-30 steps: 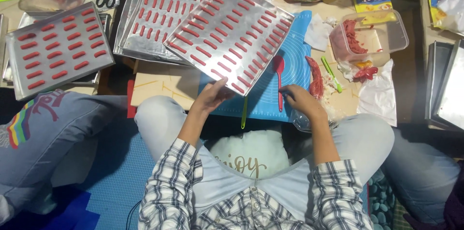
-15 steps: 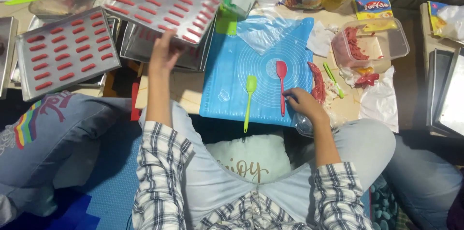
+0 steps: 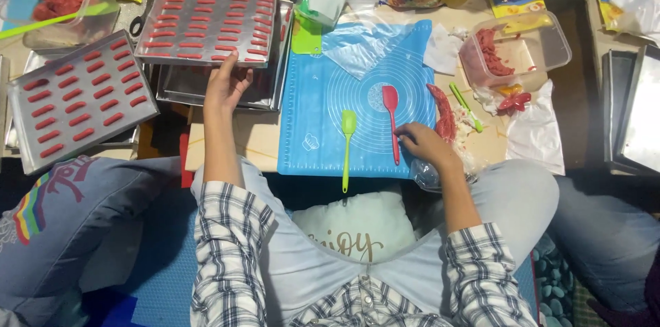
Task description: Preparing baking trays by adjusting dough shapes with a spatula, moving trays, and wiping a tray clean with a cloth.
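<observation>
Your left hand point(image 3: 225, 86) grasps the near edge of the filled baking tray point(image 3: 206, 16) at the counter's far left, its red dough strips laid out, while your right hand point(image 3: 425, 145), grip loose, rests beside unshaped red dough point(image 3: 443, 112) on the blue mat point(image 3: 364, 141).

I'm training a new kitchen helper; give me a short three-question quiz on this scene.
1. True or false: the left hand grips the edge of the filled tray.
2. Which tool lies nearest the right hand? A) red spatula B) green spatula C) scissors
3. Fill in: both spatulas lie on the ____ mat.

Key: 1 true; 2 A; 3 blue.
</observation>
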